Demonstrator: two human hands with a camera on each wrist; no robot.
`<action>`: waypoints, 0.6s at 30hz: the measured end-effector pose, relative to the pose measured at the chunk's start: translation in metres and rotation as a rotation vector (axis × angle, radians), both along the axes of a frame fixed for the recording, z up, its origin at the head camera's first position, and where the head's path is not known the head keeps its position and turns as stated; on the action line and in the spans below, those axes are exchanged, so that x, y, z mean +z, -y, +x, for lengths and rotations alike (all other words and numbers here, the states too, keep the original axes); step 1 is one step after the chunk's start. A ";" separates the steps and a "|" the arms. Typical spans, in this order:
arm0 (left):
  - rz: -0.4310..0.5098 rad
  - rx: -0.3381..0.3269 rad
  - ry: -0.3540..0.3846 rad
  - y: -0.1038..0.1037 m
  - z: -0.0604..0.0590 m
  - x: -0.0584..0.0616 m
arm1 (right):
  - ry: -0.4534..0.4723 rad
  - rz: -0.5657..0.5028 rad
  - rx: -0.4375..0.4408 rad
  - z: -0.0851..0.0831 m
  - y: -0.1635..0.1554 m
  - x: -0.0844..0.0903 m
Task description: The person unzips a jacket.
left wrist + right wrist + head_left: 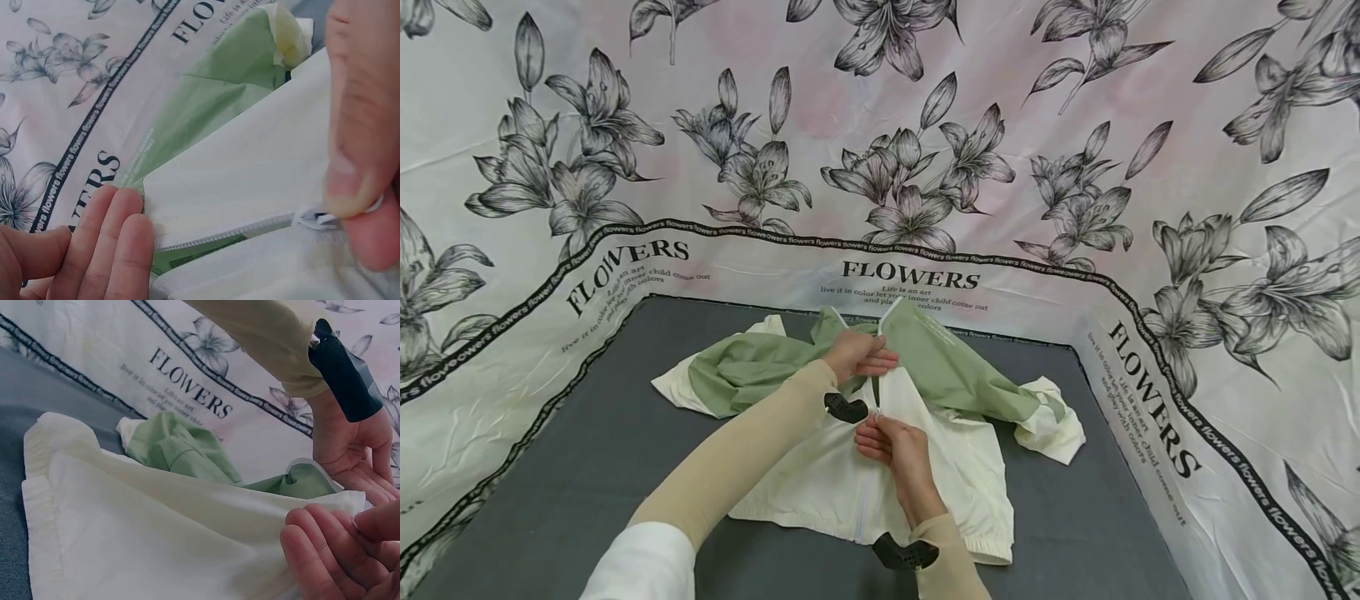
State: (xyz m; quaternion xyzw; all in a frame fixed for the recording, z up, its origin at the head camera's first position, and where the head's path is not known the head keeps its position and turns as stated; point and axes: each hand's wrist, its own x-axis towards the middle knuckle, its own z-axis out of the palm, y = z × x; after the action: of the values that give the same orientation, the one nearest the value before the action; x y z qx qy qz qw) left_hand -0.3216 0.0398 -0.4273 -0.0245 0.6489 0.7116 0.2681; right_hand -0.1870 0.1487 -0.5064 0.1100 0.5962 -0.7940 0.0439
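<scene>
With the jacket lying flat on the grey table, keep your left hand pinching the collar taut while your right hand, pinching the zipper pull, draws it straight.

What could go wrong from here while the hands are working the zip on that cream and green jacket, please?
1. The right hand pinches the zipper pull right beside loose cream fabric; the slider may well snag it.
2. The left hand holds the jacket only near the collar, so the zipper teeth could buckle and jam.
3. The green sleeves lie bunched behind, so creases may get trapped.
</scene>
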 end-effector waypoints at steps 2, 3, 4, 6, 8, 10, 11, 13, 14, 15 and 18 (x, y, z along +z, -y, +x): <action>0.001 0.020 -0.002 0.000 -0.002 0.001 | -0.003 0.002 0.002 0.000 0.000 0.001; 0.004 0.028 -0.003 0.000 -0.002 0.002 | -0.001 0.001 0.002 0.001 0.001 0.001; 0.006 0.035 -0.003 -0.001 -0.003 0.003 | -0.001 0.000 0.001 0.001 0.001 0.001; 0.012 0.048 -0.006 -0.002 -0.004 0.004 | -0.001 0.001 -0.001 0.002 0.001 0.001; 0.012 0.055 -0.013 -0.003 -0.005 0.004 | 0.001 -0.002 -0.001 0.002 0.001 0.000; 0.007 0.061 -0.016 -0.004 -0.007 0.005 | 0.002 -0.004 -0.003 0.003 0.001 -0.001; 0.005 0.063 -0.014 -0.004 -0.007 0.005 | 0.000 -0.005 -0.004 0.004 0.001 -0.001; -0.003 0.071 -0.012 -0.003 -0.009 0.005 | 0.002 -0.008 -0.005 0.004 0.001 -0.002; -0.004 0.074 -0.009 -0.002 -0.010 0.005 | 0.005 -0.010 -0.006 0.004 0.001 -0.002; -0.005 0.077 -0.006 -0.002 -0.011 0.005 | 0.007 -0.011 -0.007 0.005 0.001 -0.003; -0.008 0.081 0.006 -0.001 -0.016 0.006 | 0.016 -0.014 -0.007 0.005 0.001 -0.004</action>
State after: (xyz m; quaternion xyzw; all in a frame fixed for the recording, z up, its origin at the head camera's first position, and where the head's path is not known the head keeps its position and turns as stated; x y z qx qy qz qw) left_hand -0.3373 0.0408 -0.4213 -0.0540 0.6495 0.7192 0.2409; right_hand -0.1816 0.1473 -0.5104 0.1181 0.5899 -0.7974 0.0469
